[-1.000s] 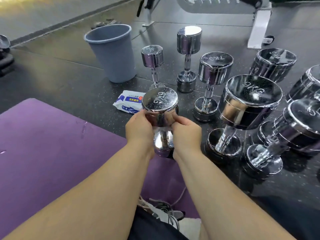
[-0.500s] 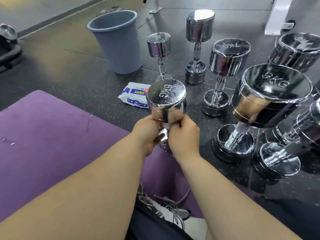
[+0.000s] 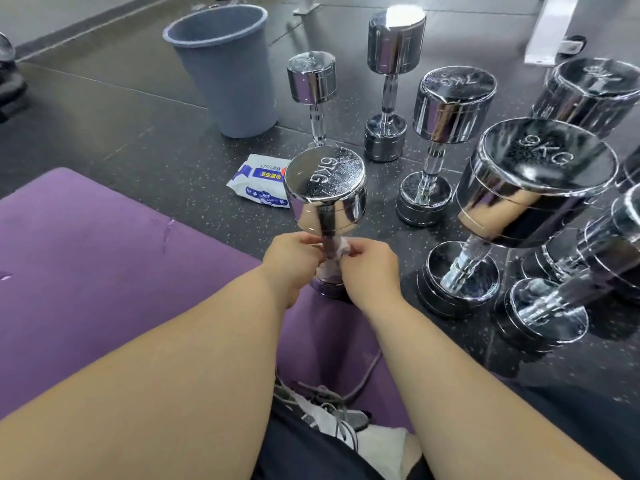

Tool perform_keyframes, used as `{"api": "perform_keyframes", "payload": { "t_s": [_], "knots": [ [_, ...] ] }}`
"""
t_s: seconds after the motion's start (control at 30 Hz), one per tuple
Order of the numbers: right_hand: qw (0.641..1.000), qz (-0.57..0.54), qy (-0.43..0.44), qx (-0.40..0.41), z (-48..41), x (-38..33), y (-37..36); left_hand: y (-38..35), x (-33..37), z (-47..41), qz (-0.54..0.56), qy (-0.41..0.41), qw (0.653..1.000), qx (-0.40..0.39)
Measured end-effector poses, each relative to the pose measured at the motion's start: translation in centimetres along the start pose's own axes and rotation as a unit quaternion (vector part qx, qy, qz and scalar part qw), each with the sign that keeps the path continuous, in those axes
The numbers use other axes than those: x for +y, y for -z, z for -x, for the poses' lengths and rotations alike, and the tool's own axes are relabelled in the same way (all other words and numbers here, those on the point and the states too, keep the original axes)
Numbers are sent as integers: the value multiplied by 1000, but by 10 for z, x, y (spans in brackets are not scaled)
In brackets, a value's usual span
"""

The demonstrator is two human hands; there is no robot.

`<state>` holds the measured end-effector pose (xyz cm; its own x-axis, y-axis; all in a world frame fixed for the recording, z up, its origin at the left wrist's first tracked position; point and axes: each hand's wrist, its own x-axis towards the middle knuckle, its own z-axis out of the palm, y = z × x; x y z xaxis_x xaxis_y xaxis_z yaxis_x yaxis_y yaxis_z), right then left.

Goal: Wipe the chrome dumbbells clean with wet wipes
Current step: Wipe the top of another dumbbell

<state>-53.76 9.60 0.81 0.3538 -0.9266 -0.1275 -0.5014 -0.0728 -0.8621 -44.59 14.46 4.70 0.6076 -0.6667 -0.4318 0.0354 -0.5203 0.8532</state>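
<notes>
A chrome 6KG dumbbell stands upright at the edge of the purple mat. A white wet wipe is wrapped around its handle. My left hand and my right hand both pinch the wipe, one on each side of the handle, just above the lower head. A white and blue pack of wet wipes lies on the floor behind the dumbbell.
Several more chrome dumbbells stand upright to the right and behind, among them a 9KG dumbbell and a smaller dumbbell. A grey bin stands at the back left. My shoes rest on the mat.
Both hands have slid down from the upper head of the 6KG dumbbell to its handle, where the wipe is now visible. The camera has shifted a little.
</notes>
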Motion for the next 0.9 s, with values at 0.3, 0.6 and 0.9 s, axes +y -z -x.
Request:
{"api": "perform_keyframes", "payload": {
  "t_s": [0.3, 0.6, 0.9],
  "knots": [
    [957, -279, 23, -76, -17, -15, 3, 19, 21, -2, 51, -115, 990, -71],
    [976, -44, 138, -164, -67, -47, -20, 51, 23, -50, 208, -18, 976, -61],
    [861, 391, 270, -182, -69, -68, -96, 91, -37, -89, 319, 115, 938, 70]
  ]
}}
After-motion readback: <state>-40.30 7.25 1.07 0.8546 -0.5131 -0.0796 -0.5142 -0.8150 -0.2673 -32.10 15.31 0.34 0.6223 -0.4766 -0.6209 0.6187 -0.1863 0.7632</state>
